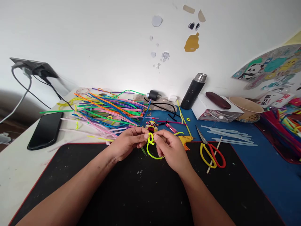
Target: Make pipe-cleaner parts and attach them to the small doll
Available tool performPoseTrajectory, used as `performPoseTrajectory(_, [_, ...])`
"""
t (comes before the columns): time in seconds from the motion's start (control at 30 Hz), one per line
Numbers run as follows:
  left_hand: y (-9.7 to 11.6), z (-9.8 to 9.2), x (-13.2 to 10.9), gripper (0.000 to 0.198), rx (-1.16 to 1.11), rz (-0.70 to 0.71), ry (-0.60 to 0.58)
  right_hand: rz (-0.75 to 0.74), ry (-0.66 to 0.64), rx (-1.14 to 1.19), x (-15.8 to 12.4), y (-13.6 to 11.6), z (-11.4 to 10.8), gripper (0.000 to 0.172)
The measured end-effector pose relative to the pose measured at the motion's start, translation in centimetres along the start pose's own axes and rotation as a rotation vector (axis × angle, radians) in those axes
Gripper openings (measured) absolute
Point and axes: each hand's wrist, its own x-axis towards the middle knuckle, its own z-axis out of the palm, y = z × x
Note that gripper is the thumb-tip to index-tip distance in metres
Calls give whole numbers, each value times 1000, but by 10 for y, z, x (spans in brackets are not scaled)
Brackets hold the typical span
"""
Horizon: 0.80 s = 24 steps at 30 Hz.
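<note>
A neon yellow pipe cleaner is held between both hands above the black mat. Its upper part is bent into a small coil, and its loose length curves down below. My left hand pinches the coil from the left with thumb and forefinger. From the right, my right hand grips the same coil with its fingertips, the other fingers curled in. Just behind the hands stands a small figurine with a colourful top. A yellow glue gun lies partly hidden behind my right hand.
Many coloured pipe cleaners are heaped at the back left, near a black phone. Scissors lie on a wooden stick at the right, below translucent glue sticks. A black thermos leans by a white box.
</note>
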Motion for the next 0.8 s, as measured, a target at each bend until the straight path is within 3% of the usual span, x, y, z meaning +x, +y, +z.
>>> performPoseTrajectory(0.2, [2,2,-1,36,-15,-5,-14,77,-105,141,1,2,-1,38])
performPoseTrajectory(0.8, [-5,3,-2,36,-93,-11,-30,173,-181,275,0,2,-2,38])
